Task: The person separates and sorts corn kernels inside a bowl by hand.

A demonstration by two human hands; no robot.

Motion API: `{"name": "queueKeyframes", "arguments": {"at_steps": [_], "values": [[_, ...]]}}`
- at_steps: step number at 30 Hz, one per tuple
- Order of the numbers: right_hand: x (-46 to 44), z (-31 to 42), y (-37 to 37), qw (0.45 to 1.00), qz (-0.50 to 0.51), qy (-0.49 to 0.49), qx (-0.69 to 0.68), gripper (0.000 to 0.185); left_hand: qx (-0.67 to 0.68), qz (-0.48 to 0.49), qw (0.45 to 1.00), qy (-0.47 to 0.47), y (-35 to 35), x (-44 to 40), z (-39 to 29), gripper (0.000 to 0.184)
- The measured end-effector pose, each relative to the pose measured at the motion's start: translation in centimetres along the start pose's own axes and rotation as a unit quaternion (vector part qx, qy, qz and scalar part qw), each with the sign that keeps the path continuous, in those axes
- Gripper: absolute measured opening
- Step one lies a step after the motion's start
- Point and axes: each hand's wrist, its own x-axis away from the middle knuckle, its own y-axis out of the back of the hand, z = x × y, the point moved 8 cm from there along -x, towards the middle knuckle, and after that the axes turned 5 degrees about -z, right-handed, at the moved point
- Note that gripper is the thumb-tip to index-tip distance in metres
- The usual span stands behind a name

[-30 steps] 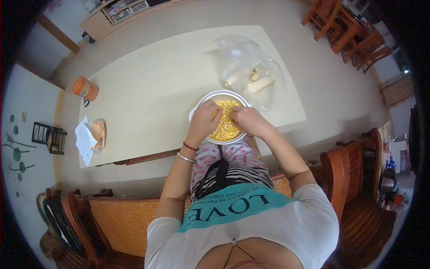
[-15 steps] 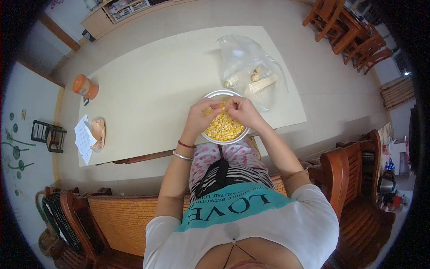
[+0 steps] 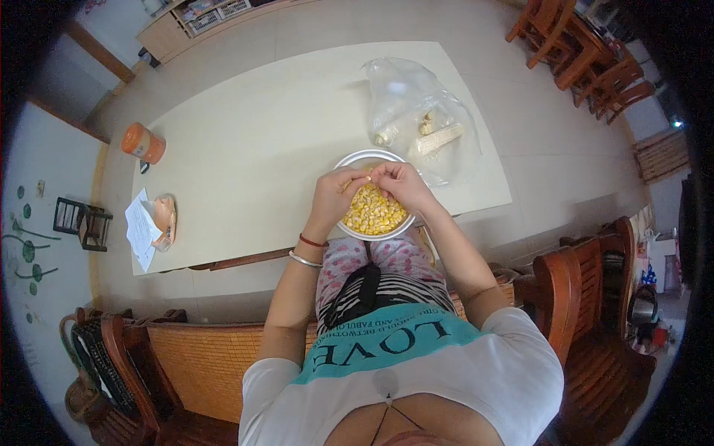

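Observation:
A white bowl (image 3: 402,232) at the table's near edge holds many yellow corn kernels (image 3: 374,211). Over its left rim, my left hand (image 3: 336,195) is pinched, with the red cord and silver bangle at the wrist. My right hand (image 3: 401,186) is closed above the bowl's right side, its fingertips meeting those of my left hand. A tiny pale piece shows between the fingertips, too small to name. Beyond the bowl, a clear plastic bag (image 3: 401,89) lies with a stripped corn cob (image 3: 440,139) and smaller cob pieces (image 3: 386,135) on it.
An orange canister (image 3: 143,143) stands at the left of the pale table (image 3: 253,134). Near it lie white papers (image 3: 140,229) and a clear packet (image 3: 165,221). Wooden chairs (image 3: 587,312) are at the right, and a woven-backed seat (image 3: 201,364) is behind me.
Both hands have risen from down in the kernels to above them, and their fingertips have come together. More of the kernels now shows.

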Motion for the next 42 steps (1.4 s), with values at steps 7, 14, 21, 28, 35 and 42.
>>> {"name": "queueKeyframes", "arguments": {"at_steps": [7,14,21,28,35,42], "values": [[0.0,0.2,-0.1,1.000,0.003,0.012,0.009,0.010,-0.009,-0.005,1.000,-0.014,0.0,0.0,-0.1,0.013],[-0.5,-0.2,-0.2,0.997,0.007,0.038,0.069,0.011,-0.050,-0.023,0.998,-0.031,-0.1,0.1,-0.5,0.012],[-0.5,0.1,-0.5,0.996,0.017,0.068,0.057,0.009,-0.066,-0.021,0.997,-0.032,-0.3,0.2,-0.4,0.012],[-0.3,0.4,-0.2,0.996,-0.011,0.057,0.071,0.009,-0.054,-0.033,0.997,-0.034,0.0,0.2,-0.7,0.013],[-0.3,0.0,-0.1,0.999,-0.019,0.033,0.032,0.009,-0.054,-0.048,0.996,-0.043,0.1,0.2,-0.9,0.013],[0.6,1.4,1.0,0.992,-0.084,0.038,-0.084,0.010,-0.090,-0.090,0.990,-0.052,0.6,0.4,-0.9,0.010]]}}
